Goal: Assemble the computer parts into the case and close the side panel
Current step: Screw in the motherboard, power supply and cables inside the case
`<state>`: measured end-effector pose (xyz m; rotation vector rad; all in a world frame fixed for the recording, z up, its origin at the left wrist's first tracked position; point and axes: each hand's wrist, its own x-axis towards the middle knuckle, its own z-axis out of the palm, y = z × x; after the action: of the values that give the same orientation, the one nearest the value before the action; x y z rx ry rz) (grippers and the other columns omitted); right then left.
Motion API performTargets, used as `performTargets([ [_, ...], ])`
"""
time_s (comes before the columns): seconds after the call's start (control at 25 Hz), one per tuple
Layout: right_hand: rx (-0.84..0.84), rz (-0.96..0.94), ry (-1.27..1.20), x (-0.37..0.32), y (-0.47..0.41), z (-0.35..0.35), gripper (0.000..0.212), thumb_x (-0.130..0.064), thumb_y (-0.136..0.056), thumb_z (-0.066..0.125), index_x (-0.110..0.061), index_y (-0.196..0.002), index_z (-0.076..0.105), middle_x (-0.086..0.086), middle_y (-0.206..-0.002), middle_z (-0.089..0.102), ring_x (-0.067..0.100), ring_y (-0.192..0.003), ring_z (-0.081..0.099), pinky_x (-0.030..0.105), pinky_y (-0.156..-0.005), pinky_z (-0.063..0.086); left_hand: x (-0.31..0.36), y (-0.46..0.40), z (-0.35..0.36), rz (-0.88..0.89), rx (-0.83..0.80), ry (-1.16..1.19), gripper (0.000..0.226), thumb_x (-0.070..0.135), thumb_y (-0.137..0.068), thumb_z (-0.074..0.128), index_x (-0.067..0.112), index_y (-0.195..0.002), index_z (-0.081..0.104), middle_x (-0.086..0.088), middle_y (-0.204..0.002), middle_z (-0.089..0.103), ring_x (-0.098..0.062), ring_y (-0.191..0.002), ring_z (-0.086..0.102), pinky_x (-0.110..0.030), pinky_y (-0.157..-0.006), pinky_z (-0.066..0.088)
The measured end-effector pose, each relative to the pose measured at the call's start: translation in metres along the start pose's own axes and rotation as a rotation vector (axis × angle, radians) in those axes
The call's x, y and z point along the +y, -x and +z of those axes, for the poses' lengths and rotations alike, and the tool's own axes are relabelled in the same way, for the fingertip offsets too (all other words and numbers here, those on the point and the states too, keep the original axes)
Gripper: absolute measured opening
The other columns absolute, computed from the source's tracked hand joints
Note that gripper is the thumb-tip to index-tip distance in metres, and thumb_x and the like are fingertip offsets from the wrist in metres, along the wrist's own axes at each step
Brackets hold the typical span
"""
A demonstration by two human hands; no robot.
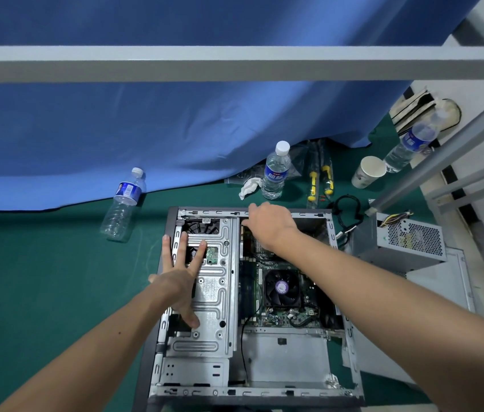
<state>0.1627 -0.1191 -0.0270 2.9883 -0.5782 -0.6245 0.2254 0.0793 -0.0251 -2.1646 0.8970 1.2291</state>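
An open computer case [350,346] lies on its side on the green mat. Inside sit the motherboard with a black CPU fan [281,288] and, on the left, a silver drive cage [214,295]. My left hand [182,276] rests flat on the drive cage with its fingers spread. At the far top of the case my right hand [269,223] reaches down behind the frame edge; its fingertips are hidden, so what they touch cannot be seen. A grey power supply [404,243] with loose cables stands outside the case on the right, on the pale side panel [442,295].
Three water bottles: one lying at left [123,203], one upright behind the case [276,173], one at far right [411,145]. A paper cup [368,171], yellow-handled tools [319,181], a crumpled tissue [249,187] and a black cable [347,208] lie behind the case. Blue curtain at the back.
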Motion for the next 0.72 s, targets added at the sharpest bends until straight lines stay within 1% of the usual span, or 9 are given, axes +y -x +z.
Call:
performTargets([
  [0.08, -0.092, -0.018, -0.156, -0.002, 0.000, -0.005, 0.036, -0.008, -0.095, 0.047, -0.010, -0.129, 0.037, 0.023, -0.139, 0.031, 0.035, -0.086, 0.056, 0.039, -0.063, 0.041, 0.000, 0.000, 0.000, -0.005, -0.001, -0.006, 0.160, 0.057, -0.055, 0.089, 0.033, -0.131, -0.049, -0.005, -0.123, -0.068, -0.043, -0.109, -0.059, -0.067, -0.106, 0.033],
  [0.12, -0.120, -0.072, -0.215, -0.001, 0.002, -0.007, 0.038, 0.002, -0.087, 0.047, -0.011, -0.121, 0.038, 0.023, -0.140, 0.025, 0.032, -0.078, 0.051, 0.039, -0.061, 0.039, 0.000, 0.000, 0.001, -0.005, 0.000, -0.013, 0.160, 0.057, -0.054, 0.089, 0.033, -0.131, -0.049, -0.005, -0.123, -0.068, -0.044, -0.109, -0.059, -0.068, -0.105, 0.033],
  [0.2, -0.088, -0.183, -0.245, 0.004, 0.010, -0.008, 0.035, 0.012, -0.079, 0.046, -0.012, -0.105, 0.039, 0.020, -0.130, 0.029, 0.025, -0.065, 0.043, 0.039, -0.056, 0.036, -0.001, -0.003, 0.002, -0.010, 0.006, -0.018, 0.161, 0.059, -0.053, 0.089, 0.033, -0.130, -0.050, -0.006, -0.121, -0.069, -0.045, -0.109, -0.059, -0.068, -0.105, 0.034],
  [0.28, 0.000, -0.187, -0.121, 0.009, 0.014, -0.004, 0.035, 0.013, -0.078, 0.053, -0.010, -0.104, 0.045, 0.015, -0.119, 0.039, 0.022, -0.058, 0.039, 0.039, -0.055, 0.035, -0.002, -0.005, 0.002, -0.014, 0.009, -0.009, 0.162, 0.060, -0.052, 0.089, 0.034, -0.129, -0.051, -0.004, -0.117, -0.071, -0.044, -0.107, -0.060, -0.068, -0.104, 0.035],
  [0.36, 0.067, -0.119, 0.029, 0.006, 0.016, 0.001, 0.030, 0.003, -0.086, 0.059, -0.010, -0.111, 0.049, 0.012, -0.115, 0.046, 0.023, -0.057, 0.046, 0.036, -0.052, 0.034, -0.002, -0.007, 0.003, -0.015, 0.004, 0.001, 0.163, 0.060, -0.051, 0.090, 0.035, -0.127, -0.052, -0.002, -0.112, -0.073, -0.044, -0.105, -0.061, -0.069, -0.103, 0.035],
  [0.44, 0.076, -0.058, 0.097, 0.002, 0.016, 0.001, 0.020, -0.021, -0.101, 0.050, -0.009, -0.118, 0.048, 0.011, -0.114, 0.053, 0.025, -0.069, 0.060, 0.034, -0.052, 0.036, -0.003, -0.008, 0.003, -0.015, 0.006, 0.004, 0.163, 0.060, -0.050, 0.090, 0.035, -0.127, -0.052, -0.002, -0.110, -0.073, -0.044, -0.104, -0.062, -0.070, -0.103, 0.034],
  [0.52, 0.014, -0.025, 0.082, 0.001, 0.011, -0.002, 0.028, -0.031, -0.105, 0.040, -0.009, -0.123, 0.043, 0.015, -0.122, 0.049, 0.028, -0.076, 0.061, 0.035, -0.055, 0.038, -0.003, -0.008, 0.003, -0.010, 0.006, -0.002, 0.162, 0.060, -0.051, 0.089, 0.035, -0.126, -0.052, -0.002, -0.108, -0.074, -0.044, -0.103, -0.062, -0.070, -0.104, 0.032],
  [0.64, -0.128, -0.110, -0.112, 0.008, 0.005, -0.014, 0.041, 0.000, -0.092, 0.047, -0.012, -0.129, 0.034, 0.021, -0.142, 0.022, 0.032, -0.078, 0.047, 0.041, -0.061, 0.038, -0.003, -0.007, 0.003, -0.017, 0.004, -0.008, 0.162, 0.060, -0.051, 0.089, 0.034, -0.126, -0.052, -0.003, -0.112, -0.072, -0.044, -0.103, -0.061, -0.070, -0.104, 0.032],
  [0.72, -0.123, -0.203, -0.086, 0.012, 0.009, -0.017, 0.050, 0.012, -0.081, 0.046, -0.012, -0.125, 0.039, 0.021, -0.139, 0.024, 0.026, -0.068, 0.040, 0.040, -0.056, 0.034, -0.002, -0.007, 0.003, -0.012, 0.007, -0.012, 0.161, 0.060, -0.051, 0.089, 0.034, -0.126, -0.052, -0.004, -0.116, -0.071, -0.044, -0.103, -0.061, -0.070, -0.104, 0.032],
])
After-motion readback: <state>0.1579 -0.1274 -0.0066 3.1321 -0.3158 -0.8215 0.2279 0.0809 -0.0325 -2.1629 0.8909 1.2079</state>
